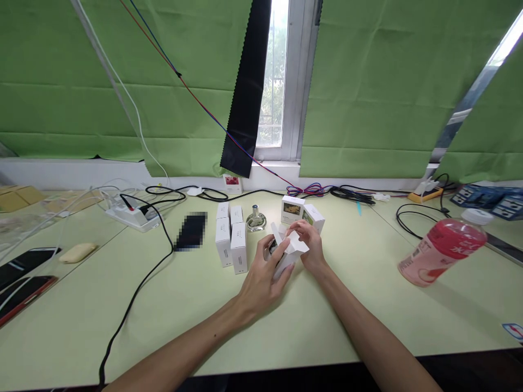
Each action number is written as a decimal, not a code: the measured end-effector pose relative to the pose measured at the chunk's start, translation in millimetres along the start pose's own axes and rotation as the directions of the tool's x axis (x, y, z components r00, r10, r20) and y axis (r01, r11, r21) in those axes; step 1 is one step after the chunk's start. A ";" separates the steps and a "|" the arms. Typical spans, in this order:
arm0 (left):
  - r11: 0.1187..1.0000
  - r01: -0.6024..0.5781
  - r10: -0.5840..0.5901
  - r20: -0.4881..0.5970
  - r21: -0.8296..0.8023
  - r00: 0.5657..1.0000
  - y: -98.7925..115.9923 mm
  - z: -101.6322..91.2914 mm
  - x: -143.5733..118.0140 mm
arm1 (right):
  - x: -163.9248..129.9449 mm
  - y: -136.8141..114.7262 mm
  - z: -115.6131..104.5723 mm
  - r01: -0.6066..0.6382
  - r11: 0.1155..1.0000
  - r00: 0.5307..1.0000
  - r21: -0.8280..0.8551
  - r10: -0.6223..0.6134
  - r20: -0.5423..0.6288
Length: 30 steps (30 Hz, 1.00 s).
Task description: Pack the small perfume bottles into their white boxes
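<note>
Left hand cups the small white carton low over the counter; right hand pinches its open flap — fingers clamped; light, crushable card (probably), best held by its side walls.

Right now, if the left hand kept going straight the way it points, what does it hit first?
The left hand points up and right, already gripping the small open white carton. Beyond it, probably the white picture-printed box, though depth is unclear.
</note>
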<state>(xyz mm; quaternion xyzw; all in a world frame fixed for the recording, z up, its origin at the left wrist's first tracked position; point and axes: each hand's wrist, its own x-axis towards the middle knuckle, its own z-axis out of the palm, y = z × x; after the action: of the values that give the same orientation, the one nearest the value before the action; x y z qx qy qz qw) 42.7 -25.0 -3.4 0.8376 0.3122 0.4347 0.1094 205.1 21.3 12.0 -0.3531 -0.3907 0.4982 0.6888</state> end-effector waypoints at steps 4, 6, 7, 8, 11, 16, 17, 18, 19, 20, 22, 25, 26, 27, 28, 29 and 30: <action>1.000 0.002 -0.002 -0.010 -0.008 1.000 1.2 -0.4 0.7 | 1.0 2.1 -0.1 0.000 0.998 0.999 0.058 0.002 -0.038; 1.000 0.002 -0.002 -0.014 -0.004 1.000 1.8 -0.3 0.7 | 1.5 3.6 -0.4 0.022 0.997 0.998 0.072 -0.018 -0.059; 1.000 0.004 -0.004 -0.017 0.000 1.000 2.0 -0.2 0.6 | 1.9 4.6 -0.6 0.038 0.997 0.997 0.070 -0.032 -0.074; 1.000 0.007 -0.007 -0.019 0.004 1.000 2.3 -0.1 0.4 | 2.3 5.7 -0.9 0.051 0.997 0.995 0.062 -0.045 -0.094; 1.000 0.025 -0.025 -0.023 0.012 0.999 3.0 -0.2 -0.3 | 4.0 9.5 -1.3 0.061 0.998 0.985 0.005 -0.059 -0.165; 0.999 0.032 -0.031 -0.028 0.040 0.999 3.7 -0.6 -1.4 | 6.9 15.1 -1.4 0.028 0.994 0.964 -0.109 -0.056 -0.260; 0.998 0.033 -0.031 -0.031 0.046 0.999 3.8 -0.6 -1.6 | 7.1 16.3 -1.8 0.028 0.990 0.965 -0.138 -0.063 -0.255; 0.998 0.033 -0.032 -0.034 0.051 0.999 3.9 -0.7 -1.8 | 7.0 17.7 -2.4 0.030 0.984 0.967 -0.173 -0.073 -0.243; 0.998 0.034 -0.032 -0.038 0.055 0.999 4.0 -0.8 -2.0 | 6.7 19.3 -3.1 0.036 0.976 0.971 -0.214 -0.085 -0.222; 0.998 0.032 -0.029 -0.042 0.060 0.999 4.2 -0.9 -2.2 | 6.1 21.1 -3.9 0.047 0.964 0.976 -0.261 -0.100 -0.195; 0.997 0.028 -0.024 -0.048 0.067 0.999 4.7 -1.1 -2.5 | 4.1 24.7 -5.2 0.083 0.929 0.982 -0.360 -0.138 -0.132; 0.997 0.027 -0.023 -0.052 0.074 0.998 5.3 -1.3 -2.9 | 0.3 29.1 -6.1 0.144 0.851 0.984 -0.505 -0.178 -0.019; 0.997 0.024 -0.020 -0.054 0.076 0.998 5.4 -1.3 -3.0 | -0.7 30.3 -6.1 0.159 0.820 0.984 -0.551 -0.179 0.017; 0.997 0.019 -0.015 -0.055 0.079 0.998 5.5 -1.1 -3.2 | -1.3 31.8 -6.3 0.173 0.788 0.983 -0.591 -0.176 0.052; 0.997 0.014 -0.010 -0.055 0.082 0.998 5.5 -0.9 -3.4 | -1.4 33.6 -6.4 0.187 0.759 0.981 -0.624 -0.174 0.082; 0.996 0.010 -0.005 -0.054 0.084 0.999 5.6 -0.6 -3.6 | -1.0 35.9 -6.8 0.200 0.733 0.979 -0.650 -0.177 0.101; 0.996 0.009 -0.005 -0.052 0.085 0.999 5.6 -0.2 -3.8 | -0.1 39.0 -7.2 0.213 0.711 0.976 -0.670 -0.186 0.113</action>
<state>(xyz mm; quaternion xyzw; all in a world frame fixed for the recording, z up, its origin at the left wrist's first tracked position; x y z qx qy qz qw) 43.4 -31.7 -3.2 0.8290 0.3361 0.4420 0.0670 195.5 30.4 -25.4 -0.5261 -0.5937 0.2506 0.5549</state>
